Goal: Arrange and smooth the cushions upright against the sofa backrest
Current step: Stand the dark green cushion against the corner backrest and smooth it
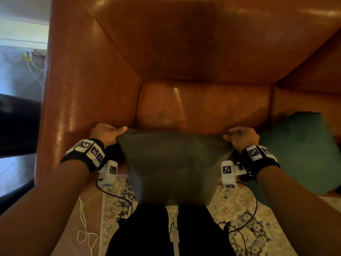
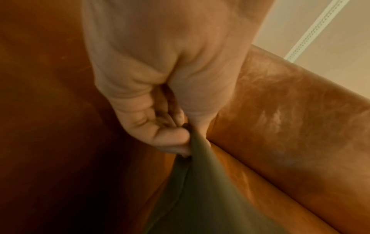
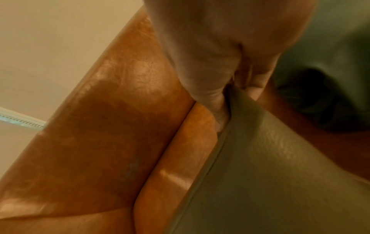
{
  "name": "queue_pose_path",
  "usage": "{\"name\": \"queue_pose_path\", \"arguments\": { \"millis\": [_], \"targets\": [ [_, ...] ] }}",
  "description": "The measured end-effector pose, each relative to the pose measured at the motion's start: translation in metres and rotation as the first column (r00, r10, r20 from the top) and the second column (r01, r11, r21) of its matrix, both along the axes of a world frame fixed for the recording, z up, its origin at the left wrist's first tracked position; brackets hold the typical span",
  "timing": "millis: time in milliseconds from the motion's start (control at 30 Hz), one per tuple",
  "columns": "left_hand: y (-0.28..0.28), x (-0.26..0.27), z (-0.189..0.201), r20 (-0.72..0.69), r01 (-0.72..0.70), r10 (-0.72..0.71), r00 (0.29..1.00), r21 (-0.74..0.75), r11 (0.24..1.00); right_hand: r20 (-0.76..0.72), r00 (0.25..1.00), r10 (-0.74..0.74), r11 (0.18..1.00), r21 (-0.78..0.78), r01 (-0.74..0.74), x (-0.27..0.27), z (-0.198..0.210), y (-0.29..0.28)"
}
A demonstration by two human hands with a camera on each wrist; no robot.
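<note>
Standing before a tan leather sofa [image 1: 184, 52], a person's left hand [image 1: 106, 133] and right hand [image 1: 242, 137] each pinch a top corner of an olive-green fabric cushion [image 1: 171, 163], hanging clear of the seat and not yet placed; a dark teal cushion [image 1: 302, 152] slumps tilted at the seat's right, also awaiting straightening

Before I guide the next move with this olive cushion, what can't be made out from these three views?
- Olive cushion: lower edge, head view, merges with the dark trousers.
- Teal cushion: near corner, head view, hidden behind the right forearm; blurred in the right wrist view.
- Left hand: fingertips, left wrist view, buried in the pinched corner.
- Right hand: fingers, right wrist view, blurred and covered by fabric.
</note>
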State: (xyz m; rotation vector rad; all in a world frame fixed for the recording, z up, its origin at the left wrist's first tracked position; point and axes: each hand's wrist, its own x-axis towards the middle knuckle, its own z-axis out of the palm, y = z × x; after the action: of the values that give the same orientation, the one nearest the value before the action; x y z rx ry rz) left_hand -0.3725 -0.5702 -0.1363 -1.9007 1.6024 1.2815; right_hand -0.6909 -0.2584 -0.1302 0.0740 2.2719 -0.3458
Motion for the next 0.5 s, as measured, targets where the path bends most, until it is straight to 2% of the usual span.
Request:
{"name": "queue_pose_path", "arguments": {
  "millis": [167, 300, 400, 500],
  "targets": [
    [0.012, 0.0, 0.0, 0.023, 0.119, -0.118, 0.993, -0.093, 0.988, -0.035, 0.998, -0.045, 0.97, -0.242, 0.035, 0.009, -0.006, 0.004],
    [0.024, 0.004, -0.009, -0.132, -0.069, 0.057, 0.99, -0.091, 0.993, 0.022, 0.991, -0.133, 0.926, -0.355, 0.132, 0.011, -0.004, 0.008],
    [0.043, 0.005, -0.009, -0.265, -0.123, 0.115, 0.957, -0.014, 0.992, 0.167, 0.951, -0.261, 0.906, -0.297, 0.301, 0.018, -0.01, 0.016],
    [0.074, 0.011, -0.008, -0.28, -0.12, 0.169, 0.945, 0.184, 0.976, 0.407, 0.867, -0.288, 0.899, -0.196, 0.39, 0.034, -0.016, 0.031]
  ]
}}
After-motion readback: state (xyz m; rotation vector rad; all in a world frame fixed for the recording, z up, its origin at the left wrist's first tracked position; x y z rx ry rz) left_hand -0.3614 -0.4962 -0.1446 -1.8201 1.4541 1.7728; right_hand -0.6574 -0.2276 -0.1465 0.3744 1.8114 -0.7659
